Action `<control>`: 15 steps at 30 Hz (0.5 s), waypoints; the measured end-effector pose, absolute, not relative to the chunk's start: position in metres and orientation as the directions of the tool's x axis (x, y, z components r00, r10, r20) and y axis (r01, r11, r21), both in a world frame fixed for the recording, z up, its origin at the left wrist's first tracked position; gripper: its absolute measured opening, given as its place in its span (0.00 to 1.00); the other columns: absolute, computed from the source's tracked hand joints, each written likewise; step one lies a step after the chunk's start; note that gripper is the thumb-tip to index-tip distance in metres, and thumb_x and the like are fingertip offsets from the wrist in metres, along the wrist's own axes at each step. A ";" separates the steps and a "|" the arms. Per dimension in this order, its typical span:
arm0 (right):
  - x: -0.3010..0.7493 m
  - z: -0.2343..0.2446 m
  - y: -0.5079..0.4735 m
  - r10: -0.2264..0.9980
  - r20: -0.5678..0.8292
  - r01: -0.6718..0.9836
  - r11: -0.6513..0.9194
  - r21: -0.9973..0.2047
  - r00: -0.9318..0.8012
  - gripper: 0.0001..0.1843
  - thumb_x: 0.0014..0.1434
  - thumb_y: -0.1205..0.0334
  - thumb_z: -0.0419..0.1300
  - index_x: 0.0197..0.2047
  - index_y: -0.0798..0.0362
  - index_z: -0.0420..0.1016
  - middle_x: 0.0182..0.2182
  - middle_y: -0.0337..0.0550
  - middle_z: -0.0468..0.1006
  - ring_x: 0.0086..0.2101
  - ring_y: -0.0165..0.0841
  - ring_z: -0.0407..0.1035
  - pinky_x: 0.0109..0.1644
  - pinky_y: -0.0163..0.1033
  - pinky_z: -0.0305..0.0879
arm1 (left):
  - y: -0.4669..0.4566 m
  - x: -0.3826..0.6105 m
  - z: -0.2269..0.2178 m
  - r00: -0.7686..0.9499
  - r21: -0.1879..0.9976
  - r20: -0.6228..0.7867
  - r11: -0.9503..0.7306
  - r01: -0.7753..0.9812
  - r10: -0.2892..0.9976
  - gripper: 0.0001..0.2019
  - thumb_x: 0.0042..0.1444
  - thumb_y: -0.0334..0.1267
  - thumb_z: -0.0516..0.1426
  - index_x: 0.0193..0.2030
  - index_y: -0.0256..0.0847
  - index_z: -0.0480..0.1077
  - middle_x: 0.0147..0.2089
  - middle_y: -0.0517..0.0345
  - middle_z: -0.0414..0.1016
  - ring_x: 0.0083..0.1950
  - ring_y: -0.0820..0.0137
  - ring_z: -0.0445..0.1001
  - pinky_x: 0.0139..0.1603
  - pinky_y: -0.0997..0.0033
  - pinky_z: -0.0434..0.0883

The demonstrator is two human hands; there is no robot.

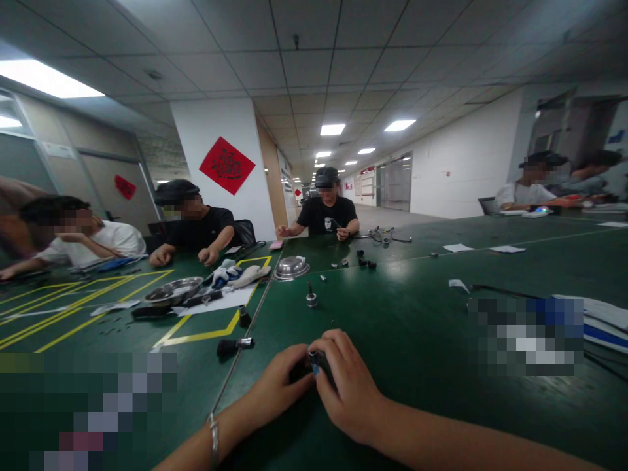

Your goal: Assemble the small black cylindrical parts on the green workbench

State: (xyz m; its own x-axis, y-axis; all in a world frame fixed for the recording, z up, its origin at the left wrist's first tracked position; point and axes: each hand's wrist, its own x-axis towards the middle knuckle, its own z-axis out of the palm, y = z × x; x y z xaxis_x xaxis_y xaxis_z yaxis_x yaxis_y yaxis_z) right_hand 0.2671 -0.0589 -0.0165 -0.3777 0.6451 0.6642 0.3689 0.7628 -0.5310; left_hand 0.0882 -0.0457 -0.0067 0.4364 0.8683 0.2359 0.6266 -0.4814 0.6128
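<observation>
Close together over the green table [417,366], my left hand [279,379] and my right hand [346,386] meet around a small dark metal part [313,358]. Its top end looks shiny and round, and a bit of blue shows just below. Fingers of both hands are closed on it, hiding most of its shape. Left of my hands lies a black part with a chrome end [235,346]. A smaller black piece [244,316] stands behind it. Straight ahead is a round metal part with an upright stem [311,298].
Metal bowls [292,267], gloves [248,277] and a white sheet [216,305] lie ahead to the left. Small dark parts [364,260] sit farther back. A person [328,216] sits opposite, with others on both sides. A blue-white packet [596,320] lies right.
</observation>
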 end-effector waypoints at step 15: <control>0.267 -0.013 -0.065 0.609 0.584 0.384 0.792 -0.474 -0.536 0.16 0.52 0.75 0.52 0.43 0.53 0.69 0.40 0.45 0.65 0.40 0.36 0.63 0.45 0.41 0.61 | -0.010 -0.022 0.033 -0.342 0.052 0.432 0.356 0.933 0.835 0.21 0.58 0.46 0.49 0.51 0.35 0.70 0.50 0.40 0.75 0.51 0.46 0.71 0.42 0.57 0.68</control>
State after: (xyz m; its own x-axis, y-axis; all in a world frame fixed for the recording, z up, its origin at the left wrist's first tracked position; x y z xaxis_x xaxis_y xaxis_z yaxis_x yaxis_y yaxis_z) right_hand 0.2671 -0.0645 -0.0126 -0.5363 0.6092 0.5842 0.3839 0.7924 -0.4740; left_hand -0.0220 -0.0102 0.0335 -0.3421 0.8346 0.4317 0.9332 0.3555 0.0523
